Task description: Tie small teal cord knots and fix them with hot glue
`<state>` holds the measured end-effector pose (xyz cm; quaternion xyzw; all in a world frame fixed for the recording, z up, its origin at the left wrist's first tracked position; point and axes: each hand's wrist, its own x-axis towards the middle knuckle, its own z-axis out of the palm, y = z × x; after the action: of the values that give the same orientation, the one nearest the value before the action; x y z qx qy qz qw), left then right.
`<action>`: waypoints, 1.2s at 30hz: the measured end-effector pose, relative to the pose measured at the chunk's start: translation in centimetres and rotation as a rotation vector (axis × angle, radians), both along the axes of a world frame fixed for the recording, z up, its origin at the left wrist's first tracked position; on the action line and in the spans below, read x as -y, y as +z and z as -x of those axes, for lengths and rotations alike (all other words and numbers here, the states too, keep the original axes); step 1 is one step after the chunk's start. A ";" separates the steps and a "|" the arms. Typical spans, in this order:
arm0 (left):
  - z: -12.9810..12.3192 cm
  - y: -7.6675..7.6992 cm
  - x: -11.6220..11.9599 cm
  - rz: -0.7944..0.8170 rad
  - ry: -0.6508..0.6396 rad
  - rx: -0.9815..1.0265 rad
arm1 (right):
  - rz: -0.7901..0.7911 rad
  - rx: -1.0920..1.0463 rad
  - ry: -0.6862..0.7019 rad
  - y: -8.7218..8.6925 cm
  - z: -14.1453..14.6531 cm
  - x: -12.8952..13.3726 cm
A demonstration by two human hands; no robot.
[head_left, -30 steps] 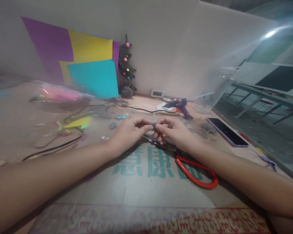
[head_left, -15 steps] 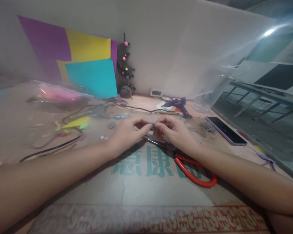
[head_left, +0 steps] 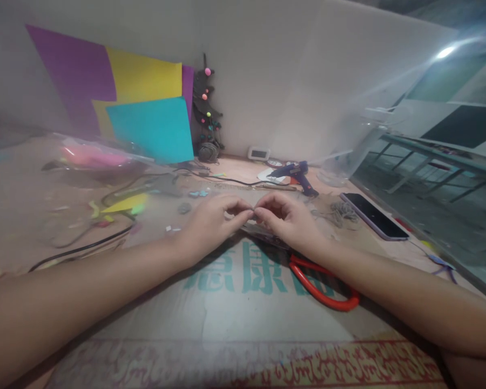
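Over the middle of the printed board (head_left: 235, 316), my left hand (head_left: 216, 221) and my right hand (head_left: 294, 221) meet fingertip to fingertip. Both are closed in a pinch, thumb against forefinger. Whatever they pinch is small and dark and mostly hidden by the fingertips, so I cannot make out its kind. Below my right hand lies a pair of scissors (head_left: 322, 289) with red handles, its blades pointing left beneath the fingers. Grey cord (head_left: 344, 212) lies in a loose heap to the right of that hand. A small grey coil (head_left: 183, 207) rests left of my left hand.
Behind the hands lies a blue glue gun (head_left: 294, 174). A phone (head_left: 375, 216) is at the right edge. Coloured sheets (head_left: 152, 129) lean on the wall beside a dark hanging ornament (head_left: 206, 102). A black cable (head_left: 85, 246) and yellow scraps (head_left: 125, 204) lie at left.
My fingertips have drawn tighter together, and the small grey piece that showed between them is now mostly covered. The scissors have stayed in place.
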<state>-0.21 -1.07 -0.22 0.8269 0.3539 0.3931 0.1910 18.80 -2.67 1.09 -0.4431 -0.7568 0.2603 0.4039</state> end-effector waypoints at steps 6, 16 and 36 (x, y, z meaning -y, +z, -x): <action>0.0 0.6 0.1 0.085 0.005 0.041 | 0.021 -0.046 0.001 0.0 -0.1 -0.1; -0.5 0.8 0.1 0.262 0.021 0.118 | -0.003 -0.027 -0.030 0.1 -0.5 -0.4; -0.5 0.7 -0.1 0.358 0.014 0.192 | -0.017 0.088 -0.105 0.1 -0.2 -0.7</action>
<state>0.33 -0.97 0.50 0.7360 0.4039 0.4024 0.3650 19.00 -1.96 1.15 -0.4897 -0.7517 0.2128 0.3870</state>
